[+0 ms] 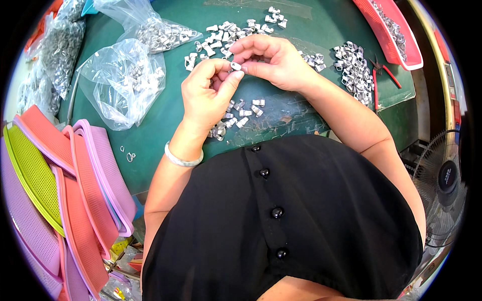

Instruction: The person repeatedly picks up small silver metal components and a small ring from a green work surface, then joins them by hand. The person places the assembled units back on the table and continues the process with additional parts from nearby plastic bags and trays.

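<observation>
Above the green table, my left hand (205, 95) pinches a small silver metal clasp (235, 65) between thumb and forefinger. The thumb and fingertips of my right hand (276, 61) close on the same piece from the other side. Just beyond my hands spreads a loose pile of similar metal clasps (221, 36). A smaller group of clasps (244, 113) lies nearer to me, partly hidden by my left wrist. To the right of my right hand sits a dense heap of clasps (353, 72).
Red-handled pliers (375, 80) rest at the table's right, below a pink basket (412, 57) of metal parts. Clear plastic bags (108, 95) with parts lie at left. Stacked colored plastic baskets (83, 200) stand left of me. A fan (444, 175) is at right.
</observation>
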{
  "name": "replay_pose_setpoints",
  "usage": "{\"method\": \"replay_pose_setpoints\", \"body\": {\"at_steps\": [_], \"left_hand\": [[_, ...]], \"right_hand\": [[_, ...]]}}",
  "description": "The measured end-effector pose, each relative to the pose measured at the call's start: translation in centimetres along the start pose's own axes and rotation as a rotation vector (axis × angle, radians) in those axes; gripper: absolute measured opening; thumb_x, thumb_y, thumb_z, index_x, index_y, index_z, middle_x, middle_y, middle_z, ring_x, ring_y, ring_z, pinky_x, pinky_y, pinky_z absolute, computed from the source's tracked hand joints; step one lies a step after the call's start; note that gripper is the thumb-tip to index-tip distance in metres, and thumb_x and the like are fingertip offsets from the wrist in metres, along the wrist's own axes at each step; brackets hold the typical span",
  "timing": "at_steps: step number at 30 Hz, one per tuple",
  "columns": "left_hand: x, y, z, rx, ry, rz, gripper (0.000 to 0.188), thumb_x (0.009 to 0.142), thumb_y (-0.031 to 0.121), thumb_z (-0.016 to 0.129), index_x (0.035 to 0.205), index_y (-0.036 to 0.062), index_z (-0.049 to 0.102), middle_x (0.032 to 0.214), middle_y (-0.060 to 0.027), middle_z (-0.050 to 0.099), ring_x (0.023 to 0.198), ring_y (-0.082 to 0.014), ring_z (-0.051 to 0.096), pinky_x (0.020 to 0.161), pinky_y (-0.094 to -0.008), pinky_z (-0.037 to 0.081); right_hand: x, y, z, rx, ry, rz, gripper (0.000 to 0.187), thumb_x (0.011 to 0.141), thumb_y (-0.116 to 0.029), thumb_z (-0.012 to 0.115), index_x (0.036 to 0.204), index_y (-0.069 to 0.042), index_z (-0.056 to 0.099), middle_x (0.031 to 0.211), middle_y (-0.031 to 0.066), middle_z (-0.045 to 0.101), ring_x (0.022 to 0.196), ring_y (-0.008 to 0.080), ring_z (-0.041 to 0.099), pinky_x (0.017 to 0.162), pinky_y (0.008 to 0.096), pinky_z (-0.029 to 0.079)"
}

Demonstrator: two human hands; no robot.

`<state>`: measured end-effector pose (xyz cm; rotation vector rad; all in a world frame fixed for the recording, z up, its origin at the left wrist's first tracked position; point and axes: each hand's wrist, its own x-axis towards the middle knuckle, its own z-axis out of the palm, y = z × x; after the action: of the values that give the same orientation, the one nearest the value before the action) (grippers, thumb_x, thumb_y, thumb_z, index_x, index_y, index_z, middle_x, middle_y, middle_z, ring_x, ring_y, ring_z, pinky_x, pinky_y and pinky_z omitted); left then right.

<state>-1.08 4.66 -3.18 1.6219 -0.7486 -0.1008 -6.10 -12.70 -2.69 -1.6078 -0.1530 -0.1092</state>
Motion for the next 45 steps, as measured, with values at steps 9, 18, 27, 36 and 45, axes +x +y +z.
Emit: {"method": "replay_pose_setpoints", "body": {"at_steps": [9, 18, 27, 36, 45], "left_hand": [[0.0, -0.3, -0.5, -0.014, -0.007, 0.000, 0.013, 0.075, 0.006, 0.071, 0.082, 0.0013, 0.061, 0.067, 0.0028, 0.054, 0.056, -0.0020, 0.045, 0.049, -0.0164, 0.037], [0.8, -1.3, -2.4, -0.073, 0.178, -0.101, 0.015, 0.091, 0.015, 0.055, 0.089, 0.0023, 0.062, 0.069, 0.0027, 0.056, 0.055, -0.0013, 0.042, 0.049, -0.0154, 0.034], [0.7, -1.2, -2.4, -0.043, 0.128, -0.177, 0.008, 0.087, 0.009, 0.060, 0.086, 0.0007, 0.062, 0.071, 0.0044, 0.056, 0.062, -0.0017, 0.047, 0.057, -0.0168, 0.041], [0.4, -1.2, -2.3, 0.015, -0.012, -0.143, 0.007, 0.081, 0.006, 0.063, 0.084, 0.0003, 0.063, 0.072, 0.0025, 0.057, 0.060, -0.0026, 0.046, 0.054, -0.0181, 0.040], [0.1, -0.3, -2.1, 0.052, -0.134, -0.102, 0.006, 0.074, 0.004, 0.065, 0.079, 0.0012, 0.062, 0.068, 0.0010, 0.056, 0.055, -0.0034, 0.045, 0.050, -0.0190, 0.039]], "right_hand": [[0.0, -0.4, -0.4, -0.106, -0.093, -0.005, 0.028, 0.081, 0.002, 0.060, 0.108, -0.001, 0.057, 0.093, 0.0038, 0.062, 0.087, 0.0101, 0.058, 0.079, 0.0256, 0.047], [-0.1, -1.7, -0.5, -0.433, -0.407, 0.000, 0.020, 0.075, -0.005, 0.066, 0.094, -0.001, 0.062, 0.087, 0.0093, 0.063, 0.075, 0.0195, 0.062, 0.067, 0.0299, 0.049], [1.1, -0.2, 1.8, -0.983, -0.106, -0.164, 0.022, 0.073, -0.012, 0.066, 0.093, -0.004, 0.060, 0.084, 0.0101, 0.058, 0.079, 0.0275, 0.058, 0.068, 0.0363, 0.048], [0.8, -0.1, 1.3, -0.590, -0.056, -0.206, 0.019, 0.072, 0.001, 0.065, 0.088, -0.003, 0.057, 0.081, 0.0066, 0.057, 0.072, 0.0183, 0.056, 0.064, 0.0293, 0.047], [0.5, -0.4, 1.3, -0.534, -0.045, -0.203, 0.017, 0.074, 0.001, 0.064, 0.090, -0.003, 0.058, 0.082, 0.0058, 0.061, 0.072, 0.0158, 0.058, 0.065, 0.0276, 0.048]]}}
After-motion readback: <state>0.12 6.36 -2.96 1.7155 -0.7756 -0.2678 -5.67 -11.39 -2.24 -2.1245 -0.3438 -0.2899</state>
